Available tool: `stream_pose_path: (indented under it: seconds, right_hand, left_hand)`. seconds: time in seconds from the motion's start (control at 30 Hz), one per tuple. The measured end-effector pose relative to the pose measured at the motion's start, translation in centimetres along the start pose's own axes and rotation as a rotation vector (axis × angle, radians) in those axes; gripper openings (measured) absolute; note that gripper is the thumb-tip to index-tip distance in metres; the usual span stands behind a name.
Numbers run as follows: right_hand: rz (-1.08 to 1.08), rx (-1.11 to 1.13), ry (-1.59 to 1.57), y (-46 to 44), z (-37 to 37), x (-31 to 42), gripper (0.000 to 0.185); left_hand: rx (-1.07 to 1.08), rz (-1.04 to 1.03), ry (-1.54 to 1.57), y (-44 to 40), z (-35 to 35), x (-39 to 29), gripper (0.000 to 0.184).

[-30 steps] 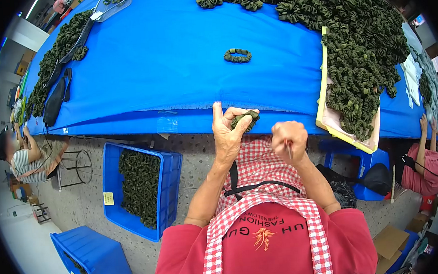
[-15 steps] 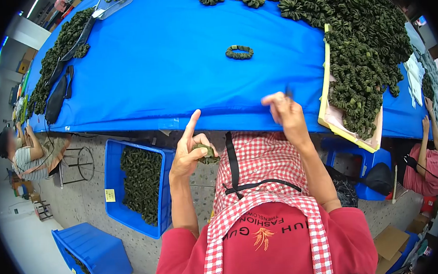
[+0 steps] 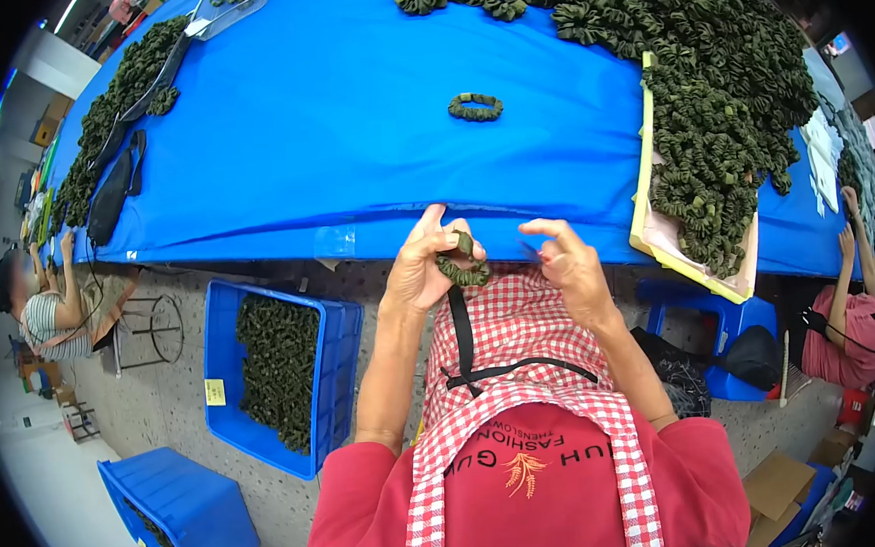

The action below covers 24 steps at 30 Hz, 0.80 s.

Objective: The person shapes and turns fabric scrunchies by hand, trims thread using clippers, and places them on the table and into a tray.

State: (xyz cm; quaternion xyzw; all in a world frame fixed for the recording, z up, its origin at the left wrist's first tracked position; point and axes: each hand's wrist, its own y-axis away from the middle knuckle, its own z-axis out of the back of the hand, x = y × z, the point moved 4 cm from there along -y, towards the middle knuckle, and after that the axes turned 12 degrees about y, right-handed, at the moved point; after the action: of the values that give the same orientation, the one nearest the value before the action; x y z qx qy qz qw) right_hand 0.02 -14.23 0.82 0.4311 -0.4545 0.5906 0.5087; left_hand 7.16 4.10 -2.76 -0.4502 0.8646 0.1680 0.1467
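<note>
My left hand (image 3: 419,265) is closed on a dark green scrunchie (image 3: 464,262), pinched at its edge between thumb and fingers, in front of my apron near the table's front edge. To its right is my right hand (image 3: 569,265), its index finger pointing toward the scrunchie and the other fingers curled. Something small and dark shows at its fingertips, too blurred to name. The two hands are apart. A single scrunchie (image 3: 475,107) lies by itself on the blue table cover (image 3: 349,129) beyond them.
Many scrunchies (image 3: 682,18) are heaped at the back right, some in a yellow-edged tray (image 3: 643,196). A blue crate (image 3: 332,380) of green pieces stands on the floor at left, with another blue crate (image 3: 196,509) nearby. Co-workers sit at both sides.
My left hand has moved right and slightly up with the scrunchie, bringing it in front of the apron. My right hand has come lower, and the gap between the hands is smaller.
</note>
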Motion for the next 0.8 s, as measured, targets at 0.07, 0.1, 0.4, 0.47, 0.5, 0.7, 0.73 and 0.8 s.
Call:
stream_pose_path:
  seconds: [0.07,0.1,0.4,0.47,0.5,0.7,0.73,0.8]
  right_hand:
    - [0.065,-0.052,0.320,-0.1,-1.1,0.6,0.028]
    - [0.089,-0.069,0.479,-0.1,-1.7,0.9,0.030]
    - [0.023,-0.169,1.255,-6.2,-2.4,-3.4,0.031]
    - [-0.246,0.060,1.408,-6.1,-0.6,-4.2,0.033]
    - [-0.229,0.079,1.407,-5.8,0.2,-4.8,0.033]
    - [0.268,-0.178,0.899,-1.0,1.9,-0.4,0.025]
    - [0.170,-0.132,0.679,-0.5,1.8,0.4,0.026]
    - [-0.028,-0.056,0.239,0.4,1.6,0.9,0.028]
  left_hand:
    - [0.161,0.010,0.002,-0.9,-2.0,-1.5,0.060]
    - [0.233,0.012,0.009,-0.9,-2.9,-2.0,0.056]
    - [0.267,0.069,-0.001,-0.5,-2.2,-3.2,0.056]
    - [0.117,0.002,-0.097,-0.2,-3.1,-1.6,0.057]
    - [0.103,-0.016,-0.093,-0.5,-2.9,-0.4,0.057]
    - [-0.019,-0.118,-0.389,-0.1,-2.6,2.8,0.070]
    - [-0.009,-0.111,-0.425,0.2,-2.7,3.2,0.071]
    - [0.019,-0.093,-0.499,0.8,-3.0,4.1,0.074]
